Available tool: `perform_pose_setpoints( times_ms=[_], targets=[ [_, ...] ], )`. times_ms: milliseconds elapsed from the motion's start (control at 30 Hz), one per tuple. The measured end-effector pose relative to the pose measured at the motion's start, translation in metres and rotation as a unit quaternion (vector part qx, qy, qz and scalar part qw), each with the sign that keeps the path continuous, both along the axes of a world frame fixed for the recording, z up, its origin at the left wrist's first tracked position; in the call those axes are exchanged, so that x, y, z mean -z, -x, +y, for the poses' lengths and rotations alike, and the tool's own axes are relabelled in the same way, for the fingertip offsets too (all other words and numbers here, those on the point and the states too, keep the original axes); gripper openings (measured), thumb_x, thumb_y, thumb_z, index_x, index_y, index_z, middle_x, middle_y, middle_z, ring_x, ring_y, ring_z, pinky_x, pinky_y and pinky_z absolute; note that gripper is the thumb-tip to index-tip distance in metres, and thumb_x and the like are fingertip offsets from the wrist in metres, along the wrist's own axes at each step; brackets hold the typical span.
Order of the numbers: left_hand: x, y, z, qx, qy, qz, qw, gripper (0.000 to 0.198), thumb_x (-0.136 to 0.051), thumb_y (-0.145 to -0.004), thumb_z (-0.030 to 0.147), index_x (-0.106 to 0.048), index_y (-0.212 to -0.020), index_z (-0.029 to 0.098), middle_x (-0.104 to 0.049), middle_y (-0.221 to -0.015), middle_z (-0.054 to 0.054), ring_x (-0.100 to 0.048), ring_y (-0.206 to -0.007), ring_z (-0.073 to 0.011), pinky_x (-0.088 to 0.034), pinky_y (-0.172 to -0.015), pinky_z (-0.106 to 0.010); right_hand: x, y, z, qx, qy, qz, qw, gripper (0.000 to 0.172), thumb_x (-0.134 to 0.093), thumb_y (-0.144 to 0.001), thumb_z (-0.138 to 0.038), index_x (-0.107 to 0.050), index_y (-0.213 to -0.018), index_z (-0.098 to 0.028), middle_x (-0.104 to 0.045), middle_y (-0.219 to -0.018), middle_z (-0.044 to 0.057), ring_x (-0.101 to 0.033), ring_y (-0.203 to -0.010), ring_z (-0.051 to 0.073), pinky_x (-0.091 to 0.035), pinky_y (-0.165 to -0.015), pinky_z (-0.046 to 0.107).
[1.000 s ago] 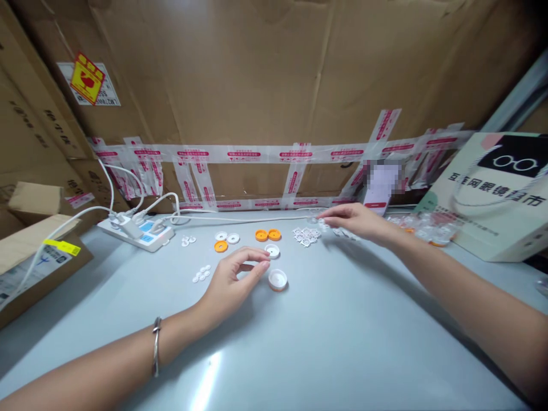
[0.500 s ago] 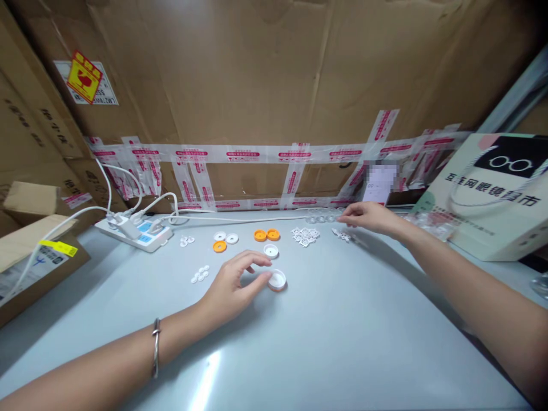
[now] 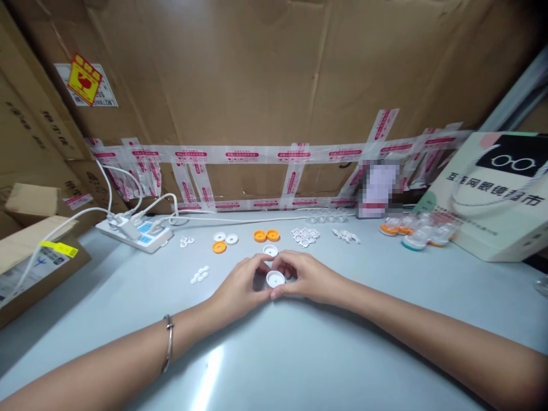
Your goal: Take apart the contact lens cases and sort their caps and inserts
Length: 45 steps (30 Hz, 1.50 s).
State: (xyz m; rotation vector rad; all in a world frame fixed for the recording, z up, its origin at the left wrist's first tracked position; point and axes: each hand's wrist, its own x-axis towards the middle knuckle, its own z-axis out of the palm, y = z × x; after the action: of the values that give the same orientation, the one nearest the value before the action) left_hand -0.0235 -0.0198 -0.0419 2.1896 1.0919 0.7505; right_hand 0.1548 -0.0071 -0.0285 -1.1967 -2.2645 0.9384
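A shallow white round cap lies face up on the grey table in front of me, a small dark spot at its centre. My left hand curves around its left side, thumb at the near edge. From the right, my right hand closes on the same cap, its thumb tip meeting the left thumb. Whatever is beneath the cap is hidden by the fingers. Just behind the fingertips lies another white ring-shaped cap, partly covered. Farther back are two orange caps and a pile of white lattice-like pieces.
Clear round covers line the back, beside small white parts. Clear-topped pieces with coloured bases sit by a paper bag. Left are an orange cap, white discs and a power strip. Cardboard boxes wall the back.
My right hand has come from the clear covers at the back right to the white cap at the centre. My left hand has moved slightly right and closed around the cap.
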Motion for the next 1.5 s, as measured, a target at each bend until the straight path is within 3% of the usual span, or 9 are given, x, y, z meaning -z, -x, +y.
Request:
perform_pose_setpoints(
  times_ms=[300,467,667,900,1100,1200,1333,1500],
  targets=[
    [-0.003,0.000,-0.001,0.025,0.019,-0.020,0.999,0.031,-0.058,-0.076,0.029,-0.048,-0.104,0.019,-0.063,-0.095,-0.004,-0.058,-0.086,-0.0172,-0.044,-0.075,-0.029,-0.007,-0.008,0.004,-0.025,-0.026,0.036,0.999,0.022,-0.068,-0.063,-0.029,-0.060,-0.079,-0.016,-0.058,-0.078,0.002,-0.051,-0.071,0.012,-0.042,-0.066,0.025],
    [-0.003,0.001,-0.001,-0.005,0.046,0.005,0.999,0.038,-0.060,-0.071,0.022,-0.045,-0.106,0.020,-0.062,-0.095,-0.005,-0.057,-0.090,-0.0185,-0.043,-0.082,-0.032,-0.011,-0.017,0.018,0.076,-0.082,0.062,0.992,0.022,-0.061,-0.070,-0.030,-0.063,-0.087,-0.015,-0.062,-0.084,0.005,-0.055,-0.075,0.014,-0.044,-0.071,0.028],
    [0.001,0.001,-0.001,-0.017,0.034,0.013,0.999,0.041,-0.060,-0.070,0.023,-0.044,-0.108,0.020,-0.062,-0.096,-0.004,-0.056,-0.091,-0.0185,-0.042,-0.083,-0.033,0.004,-0.022,0.034,0.078,-0.156,-0.072,0.982,0.021,-0.058,-0.071,-0.018,-0.064,-0.091,-0.015,-0.059,-0.085,0.007,-0.055,-0.071,0.014,-0.044,-0.070,0.028],
    [0.000,0.002,-0.001,-0.019,-0.014,0.041,0.999,0.020,-0.057,-0.071,0.022,-0.055,-0.090,0.019,-0.061,-0.090,-0.003,-0.054,-0.086,-0.0179,-0.041,-0.079,-0.031,0.018,-0.014,0.042,0.096,-0.160,-0.048,0.981,0.025,-0.062,-0.072,-0.021,-0.058,-0.096,-0.015,-0.059,-0.090,0.006,-0.055,-0.069,0.014,-0.046,-0.068,0.029],
    [-0.001,0.001,-0.001,-0.012,-0.020,0.042,0.999,0.018,-0.057,-0.072,0.022,-0.056,-0.090,0.019,-0.061,-0.087,-0.002,-0.054,-0.083,-0.0167,-0.041,-0.078,-0.030,0.027,-0.013,0.038,0.051,-0.276,-0.010,0.960,0.023,-0.056,-0.078,-0.022,-0.056,-0.102,-0.020,-0.052,-0.103,0.009,-0.054,-0.091,0.019,-0.046,-0.080,0.035],
    [0.000,0.001,0.000,-0.007,-0.027,0.040,0.999,0.017,-0.057,-0.072,0.022,-0.056,-0.089,0.019,-0.061,-0.088,-0.002,-0.054,-0.083,-0.0168,-0.040,-0.078,-0.031,0.028,-0.012,0.034,-0.004,-0.323,-0.010,0.946,0.020,-0.052,-0.081,-0.019,-0.058,-0.100,-0.020,-0.051,-0.101,0.009,-0.054,-0.089,0.017,-0.047,-0.077,0.033],
    [0.001,0.002,0.000,-0.006,-0.032,0.041,0.999,0.018,-0.057,-0.072,0.022,-0.056,-0.090,0.019,-0.061,-0.089,-0.003,-0.054,-0.084,-0.0169,-0.040,-0.079,-0.031,0.029,-0.007,0.032,-0.074,-0.328,0.006,0.942,0.018,-0.046,-0.083,-0.016,-0.059,-0.095,-0.018,-0.055,-0.094,0.008,-0.056,-0.086,0.015,-0.049,-0.074,0.028],
    [0.001,0.002,0.000,-0.004,-0.031,0.044,0.999,0.018,-0.058,-0.072,0.021,-0.055,-0.090,0.018,-0.061,-0.089,-0.003,-0.054,-0.084,-0.0168,-0.040,-0.079,-0.031,0.033,-0.001,0.034,-0.069,-0.329,0.027,0.942,0.020,-0.045,-0.084,-0.014,-0.059,-0.098,-0.016,-0.058,-0.095,0.008,-0.057,-0.090,0.015,-0.049,-0.079,0.028]
  ],
)
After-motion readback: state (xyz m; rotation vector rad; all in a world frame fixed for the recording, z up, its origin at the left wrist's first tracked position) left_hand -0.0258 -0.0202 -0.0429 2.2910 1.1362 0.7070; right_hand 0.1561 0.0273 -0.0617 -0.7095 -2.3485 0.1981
